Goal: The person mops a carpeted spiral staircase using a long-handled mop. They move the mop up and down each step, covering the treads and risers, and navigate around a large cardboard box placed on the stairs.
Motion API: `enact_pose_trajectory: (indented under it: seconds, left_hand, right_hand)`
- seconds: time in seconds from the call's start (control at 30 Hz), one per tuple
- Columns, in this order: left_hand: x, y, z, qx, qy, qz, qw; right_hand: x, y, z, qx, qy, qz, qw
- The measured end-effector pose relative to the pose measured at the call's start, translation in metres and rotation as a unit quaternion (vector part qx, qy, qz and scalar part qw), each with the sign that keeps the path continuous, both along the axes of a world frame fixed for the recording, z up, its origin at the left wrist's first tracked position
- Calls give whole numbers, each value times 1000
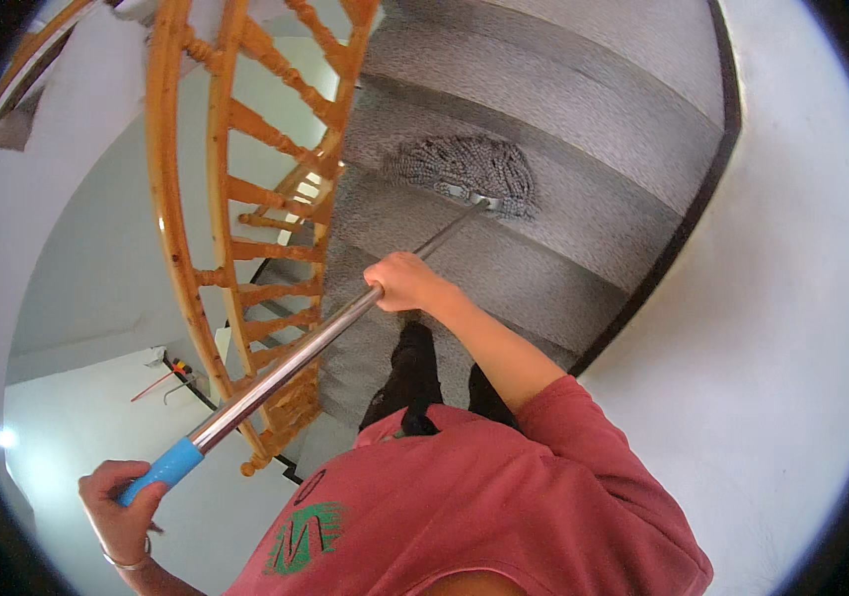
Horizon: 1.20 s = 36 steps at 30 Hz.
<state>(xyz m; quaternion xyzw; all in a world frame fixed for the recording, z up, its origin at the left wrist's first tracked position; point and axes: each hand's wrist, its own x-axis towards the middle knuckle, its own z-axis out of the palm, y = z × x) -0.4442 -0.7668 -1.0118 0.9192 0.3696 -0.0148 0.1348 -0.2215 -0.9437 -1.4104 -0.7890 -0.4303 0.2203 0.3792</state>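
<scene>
My left hand (122,503) grips the blue plastic end of the mop handle (286,369), low at the left of the view. Further down the metal pole, my right hand (409,281) is closed around it near the middle. The pole runs away from me to a flat mop head (469,171) with grey, shaggy strands, which lies spread on a grey speckled stair tread. The clamp that joins pole and head shows at its near edge.
Curved grey stairs (543,253) rise beyond the mop, edged by a dark skirting (685,231) and a white wall (789,298) on the right. A turned wooden banister (171,179) borders the left side, with a lower level visible past it.
</scene>
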Motion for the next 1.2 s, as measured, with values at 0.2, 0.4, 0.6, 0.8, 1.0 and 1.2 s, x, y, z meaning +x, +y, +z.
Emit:
enact_pose_trajectory:
  seconds: [0.2,0.4,0.6,0.8,1.0,1.2]
  left_hand:
    - [20,-29,-10,30,-19,-219,975]
    - [96,-60,-122,-156,-85,-328,928]
    - [124,19,-165,-625,-294,-269,672]
    - [104,105,-148,-506,-414,-299,695]
    - [49,164,-115,-361,-507,-186,760]
    - [27,147,-101,-137,-509,-148,837]
  right_hand:
    - [-61,-118,1,61,20,-215,974]
    - [-62,-193,-68,9,-113,-403,908]
    - [-26,-160,-78,-28,-140,-443,885]
    - [19,-48,-62,20,-158,-389,907]
    - [49,94,-54,63,-125,-269,953]
    - [101,184,-44,63,-124,-64,988]
